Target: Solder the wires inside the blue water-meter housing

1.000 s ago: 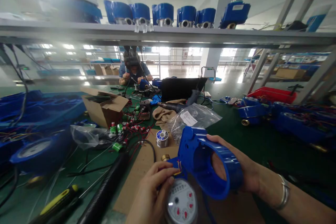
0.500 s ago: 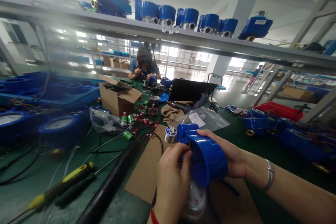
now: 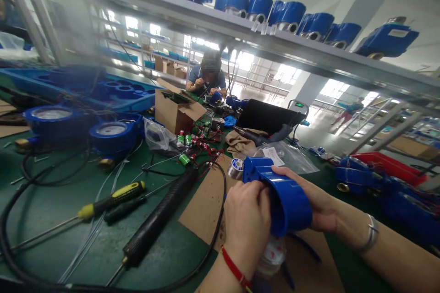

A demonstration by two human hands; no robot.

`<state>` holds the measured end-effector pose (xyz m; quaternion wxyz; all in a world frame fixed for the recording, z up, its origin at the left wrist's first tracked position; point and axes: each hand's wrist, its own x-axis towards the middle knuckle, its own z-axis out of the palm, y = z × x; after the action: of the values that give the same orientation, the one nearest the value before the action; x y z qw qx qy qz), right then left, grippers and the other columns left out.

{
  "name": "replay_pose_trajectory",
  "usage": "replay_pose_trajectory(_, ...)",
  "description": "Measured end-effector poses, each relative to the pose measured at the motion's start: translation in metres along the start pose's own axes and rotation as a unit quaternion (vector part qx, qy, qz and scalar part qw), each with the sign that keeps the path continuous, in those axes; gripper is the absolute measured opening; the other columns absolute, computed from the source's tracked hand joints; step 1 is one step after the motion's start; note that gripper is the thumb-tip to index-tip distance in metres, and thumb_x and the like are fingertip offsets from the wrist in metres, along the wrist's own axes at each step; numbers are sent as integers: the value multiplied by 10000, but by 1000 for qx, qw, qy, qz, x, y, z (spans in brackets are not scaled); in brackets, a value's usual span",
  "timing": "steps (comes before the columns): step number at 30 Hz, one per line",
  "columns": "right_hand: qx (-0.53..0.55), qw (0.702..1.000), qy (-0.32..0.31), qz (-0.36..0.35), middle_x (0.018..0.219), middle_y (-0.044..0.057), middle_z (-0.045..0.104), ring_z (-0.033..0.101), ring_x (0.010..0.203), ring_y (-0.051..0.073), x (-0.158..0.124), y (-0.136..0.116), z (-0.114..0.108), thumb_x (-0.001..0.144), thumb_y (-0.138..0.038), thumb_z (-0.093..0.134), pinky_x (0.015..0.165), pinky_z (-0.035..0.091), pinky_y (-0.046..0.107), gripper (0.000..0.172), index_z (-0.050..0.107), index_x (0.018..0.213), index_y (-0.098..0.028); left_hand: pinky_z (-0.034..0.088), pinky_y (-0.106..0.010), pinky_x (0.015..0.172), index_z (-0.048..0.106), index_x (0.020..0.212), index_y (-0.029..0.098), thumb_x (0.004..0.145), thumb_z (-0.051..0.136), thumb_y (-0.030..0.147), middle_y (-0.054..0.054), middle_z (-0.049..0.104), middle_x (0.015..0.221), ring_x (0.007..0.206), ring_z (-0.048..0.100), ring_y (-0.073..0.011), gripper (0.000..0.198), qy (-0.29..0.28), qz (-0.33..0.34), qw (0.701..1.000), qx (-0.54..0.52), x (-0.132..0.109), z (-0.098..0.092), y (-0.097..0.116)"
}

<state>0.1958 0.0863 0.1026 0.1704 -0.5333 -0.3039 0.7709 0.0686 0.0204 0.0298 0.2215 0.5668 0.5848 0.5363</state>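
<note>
Two hands point(image 3: 247, 219), one blue housing point(image 3: 282, 192), two screwdrivers point(image 3: 110, 201) (yellow-handled and green), one cardboard box point(image 3: 177, 112), one solder spool point(image 3: 236, 168)

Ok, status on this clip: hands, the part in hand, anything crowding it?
Left hand and right hand both grip the blue housing. Meter dial just beneath. Solder spool and plastic bag close behind.

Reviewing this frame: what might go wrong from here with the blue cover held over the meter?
The blue cover, gripped by the right hand and left hand, hides most of the meter dial, so misalignment may go unseen. Any wires under it may get pinched. The solder spool right behind could be knocked over.
</note>
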Motion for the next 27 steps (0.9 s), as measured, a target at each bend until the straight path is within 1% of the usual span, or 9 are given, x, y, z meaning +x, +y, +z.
replay_pose_trajectory(5,-15,998,52,-29,1008,190,669,682,856,279,-7,1,15,1095,-412,409,864,550,422,412,596,1169,-52,257,-289,621,613,719,181,913,519,136,-32,614,732,686,531,-180,220,22,-27,999,-12,0,0,0)
replay_pose_trajectory(7,-22,998,54,-37,1038,197,662,678,885,292,-9,0,20,1090,-403,432,862,553,423,416,591,1211,-38,242,-285,591,595,697,178,911,518,147,-24,610,702,650,527,-168,230,28,-38,998,-36,0,-1,-1)
replay_pose_trajectory(9,-18,998,45,-39,1037,201,662,677,882,298,-9,-1,23,1086,-403,443,855,557,427,421,605,1194,-30,268,-273,586,604,706,187,927,505,174,-6,619,696,645,542,-154,242,34,-44,996,-70,0,-1,-2)
replay_pose_trajectory(13,6,999,31,-22,1006,197,667,678,855,297,-5,-2,16,1087,-417,428,849,556,447,428,641,1085,-46,347,-249,625,675,813,231,950,504,235,32,665,754,691,589,-135,219,50,-59,989,-127,-2,0,-4)
replay_pose_trajectory(15,11,999,29,-13,993,183,673,677,857,301,-4,-2,11,1090,-433,405,857,550,468,448,649,1083,-58,367,-243,630,691,854,243,943,524,242,38,677,773,697,601,-134,189,58,-67,986,-140,-2,1,-5)
replay_pose_trajectory(18,26,999,23,-17,963,162,683,680,856,293,-3,-2,4,1094,-429,399,877,547,466,459,670,1065,-59,373,-239,615,680,814,236,934,543,237,44,672,742,672,604,-129,182,61,-67,985,-147,-1,2,-5)
replay_pose_trajectory(21,36,999,12,-22,993,172,678,676,888,295,-3,0,2,1087,-418,432,904,537,461,446,679,1044,-50,374,-240,620,650,767,221,914,574,223,40,668,731,679,611,-137,166,58,-57,987,-140,0,3,-5)
replay_pose_trajectory(24,24,999,8,-20,1016,170,676,680,874,293,-3,1,6,1089,-405,434,886,546,471,415,672,1060,-66,376,-244,637,628,763,219,899,589,202,37,671,760,716,618,-149,141,62,-51,988,-130,-1,3,-5)
replay_pose_trajectory(27,7,1000,21,-22,1032,169,674,684,859,295,-5,1,11,1093,-403,420,844,564,481,388,653,1066,-94,360,-249,633,607,778,220,898,576,197,30,663,763,722,613,-160,127,69,-49,989,-124,-2,3,-6)
